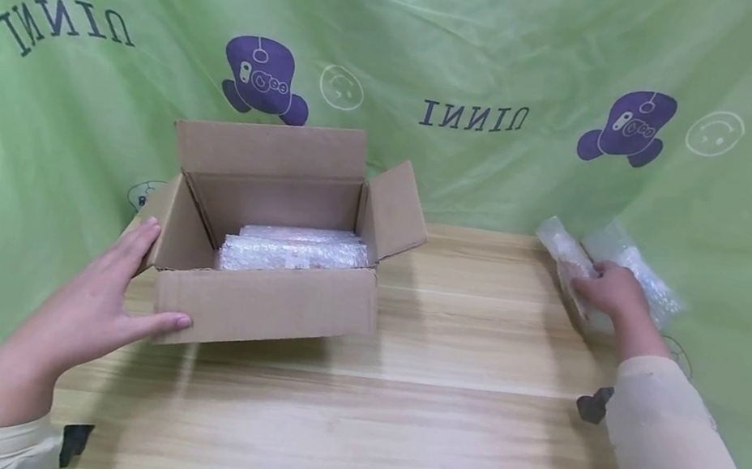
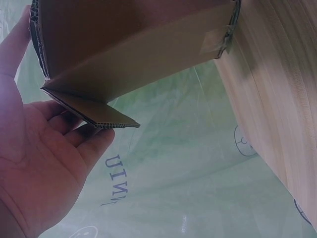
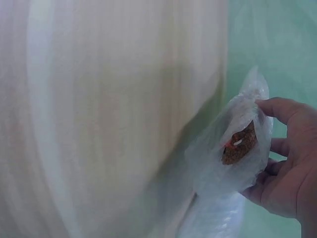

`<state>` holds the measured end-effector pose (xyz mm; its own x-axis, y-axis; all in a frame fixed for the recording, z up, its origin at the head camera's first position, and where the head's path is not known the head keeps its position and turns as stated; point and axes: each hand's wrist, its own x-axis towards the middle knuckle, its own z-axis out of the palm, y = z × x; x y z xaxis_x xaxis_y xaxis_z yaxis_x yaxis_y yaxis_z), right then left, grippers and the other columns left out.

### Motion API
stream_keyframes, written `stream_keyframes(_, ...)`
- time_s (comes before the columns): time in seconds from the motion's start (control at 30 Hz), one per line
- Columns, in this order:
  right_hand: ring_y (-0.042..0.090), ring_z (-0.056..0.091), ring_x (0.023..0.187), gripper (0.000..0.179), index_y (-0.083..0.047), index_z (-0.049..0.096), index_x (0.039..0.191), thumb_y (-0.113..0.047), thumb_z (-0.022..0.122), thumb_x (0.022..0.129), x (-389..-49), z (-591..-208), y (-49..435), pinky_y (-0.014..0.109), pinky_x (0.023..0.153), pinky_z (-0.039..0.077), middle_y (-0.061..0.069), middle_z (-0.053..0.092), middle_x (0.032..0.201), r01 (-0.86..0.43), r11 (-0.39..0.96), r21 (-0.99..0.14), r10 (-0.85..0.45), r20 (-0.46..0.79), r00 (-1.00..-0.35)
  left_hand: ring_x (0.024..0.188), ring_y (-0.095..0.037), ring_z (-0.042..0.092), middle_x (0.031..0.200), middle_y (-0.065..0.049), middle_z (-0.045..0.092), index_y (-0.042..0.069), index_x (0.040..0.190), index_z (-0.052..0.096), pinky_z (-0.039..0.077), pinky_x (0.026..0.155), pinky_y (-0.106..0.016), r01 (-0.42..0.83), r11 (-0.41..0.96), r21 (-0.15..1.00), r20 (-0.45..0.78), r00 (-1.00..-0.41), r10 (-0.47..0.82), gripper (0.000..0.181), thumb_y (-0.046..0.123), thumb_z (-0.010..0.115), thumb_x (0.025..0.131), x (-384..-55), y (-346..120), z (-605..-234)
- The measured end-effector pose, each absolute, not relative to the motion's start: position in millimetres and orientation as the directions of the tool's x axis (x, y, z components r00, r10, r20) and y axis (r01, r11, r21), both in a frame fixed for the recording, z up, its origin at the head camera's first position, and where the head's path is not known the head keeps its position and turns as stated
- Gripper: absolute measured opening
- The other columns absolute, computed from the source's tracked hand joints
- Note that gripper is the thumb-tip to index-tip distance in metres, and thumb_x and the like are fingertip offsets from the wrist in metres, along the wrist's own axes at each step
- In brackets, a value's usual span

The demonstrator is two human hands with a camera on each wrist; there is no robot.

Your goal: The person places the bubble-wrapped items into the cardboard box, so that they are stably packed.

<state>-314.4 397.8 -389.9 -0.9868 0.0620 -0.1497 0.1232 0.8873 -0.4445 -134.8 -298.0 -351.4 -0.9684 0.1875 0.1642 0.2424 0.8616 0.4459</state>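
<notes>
An open cardboard box (image 1: 268,308) stands on the table left of centre, its flaps spread outward. My left hand (image 1: 87,308) grips its left front corner, thumb on the front flap and fingers against the left flap. In the left wrist view the fingers lie behind a short flap (image 2: 99,111). Two bubble-wrapped packages (image 1: 292,254) lie inside the box. At the table's far right, my right hand (image 1: 618,293) pinches a bubble-wrapped package (image 1: 567,261), tilted. Through its clear wrap a brown, grainy patch (image 3: 240,144) shows in the right wrist view.
Another bubble-wrapped packet (image 1: 646,277) lies just beyond my right hand. The light wooden table (image 1: 389,433) runs up to a green printed curtain (image 1: 488,39), which hangs behind and on both sides.
</notes>
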Motion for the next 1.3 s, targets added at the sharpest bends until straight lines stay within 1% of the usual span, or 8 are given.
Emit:
stream_keyframes(0.13,0.056,0.042,0.122,0.083,0.01,0.028,0.148,-0.046,0.058,0.095,-315.5,-371.3,382.3,0.07,0.102,0.034,0.039,0.04,0.139,0.073,0.852,-0.518,0.037,-0.081,-0.996,0.152,-0.036,0.004,0.166,0.003,-0.006,0.023,0.159,-0.003,0.014,0.113,-0.07,0.239,0.86,0.45,0.168,-0.969,0.182,0.121,0.055,0.079,0.076,-134.2,-299.1,-352.1)
stream_keyframes(0.37,0.049,0.048,0.12,0.079,0.003,0.036,0.148,-0.049,0.061,0.093,-319.0,-327.8,346.2,0.067,0.099,0.04,0.033,0.046,0.138,-0.064,0.82,-0.569,-0.02,0.084,-0.996,0.151,-0.037,0.005,0.166,0.003,-0.005,0.022,0.159,-0.002,0.014,0.114,-0.069,0.247,0.859,0.449,0.179,-0.967,0.184,0.121,0.054,0.079,0.076,-134.2,-300.1,-353.4)
stream_keyframes(0.47,0.044,0.047,0.123,0.079,-0.002,0.037,0.149,-0.05,0.062,0.092,-316.2,-306.0,324.6,0.064,0.098,0.044,0.027,0.044,0.141,-0.116,0.799,-0.59,-0.042,0.138,-0.99,0.151,-0.037,0.006,0.166,0.003,-0.005,0.022,0.159,-0.002,0.014,0.114,-0.069,0.248,0.859,0.448,0.178,-0.966,0.186,0.121,0.054,0.08,0.076,-134.5,-299.9,-353.3)
stream_keyframes(0.6,0.036,0.046,0.122,0.078,-0.011,0.04,0.15,-0.053,0.065,0.089,-310.5,-276.0,292.0,0.058,0.096,0.048,0.018,0.044,0.138,-0.197,0.787,-0.584,-0.091,0.205,-0.975,0.152,-0.036,0.005,0.166,0.003,-0.005,0.023,0.159,-0.002,0.014,0.114,-0.069,0.248,0.857,0.451,0.175,-0.966,0.188,0.121,0.054,0.079,0.076,-134.9,-299.1,-352.7)
stream_keyframes(0.73,0.034,0.051,0.119,0.072,-0.013,0.045,0.147,-0.05,0.068,0.089,-305.5,-248.0,257.6,0.054,0.095,0.051,0.015,0.046,0.133,-0.33,0.771,-0.544,-0.204,0.28,-0.938,0.152,-0.037,0.005,0.166,0.002,-0.005,0.023,0.159,-0.003,0.014,0.113,-0.07,0.249,0.856,0.454,0.176,-0.966,0.188,0.121,0.054,0.08,0.076,-135.1,-298.1,-351.5)
stream_keyframes(0.9,0.031,0.053,0.119,0.066,-0.014,0.049,0.145,-0.043,0.07,0.089,-302.6,-221.0,215.4,0.05,0.101,0.049,0.013,0.047,0.133,-0.495,0.726,-0.478,-0.367,0.339,-0.866,0.151,-0.037,0.006,0.166,0.001,-0.004,0.023,0.159,-0.003,0.015,0.112,-0.07,0.248,0.858,0.451,0.174,-0.967,0.188,0.121,0.054,0.079,0.076,-135.2,-297.6,-350.2)
stream_keyframes(1.1,0.025,0.048,0.12,0.063,-0.018,0.051,0.143,-0.043,0.07,0.089,-300.5,-203.0,162.9,0.048,0.104,0.044,0.008,0.05,0.133,-0.627,0.699,-0.344,-0.517,0.362,-0.775,0.152,-0.037,0.005,0.166,0.001,-0.004,0.023,0.159,-0.003,0.014,0.114,-0.069,0.25,0.858,0.448,0.175,-0.966,0.19,0.121,0.054,0.08,0.076,-135.9,-298.1,-349.8)
stream_keyframes(1.3,0.021,0.046,0.125,0.061,-0.017,0.052,0.141,-0.042,0.07,0.089,-295.5,-202.0,111.2,0.044,0.108,0.04,0.005,0.051,0.135,-0.72,0.647,-0.251,-0.641,0.331,-0.692,0.152,-0.037,0.005,0.166,0.002,-0.005,0.023,0.159,-0.003,0.014,0.113,-0.069,0.251,0.86,0.444,0.173,-0.966,0.193,0.121,0.055,0.079,0.076,-135.8,-298.3,-350.4)
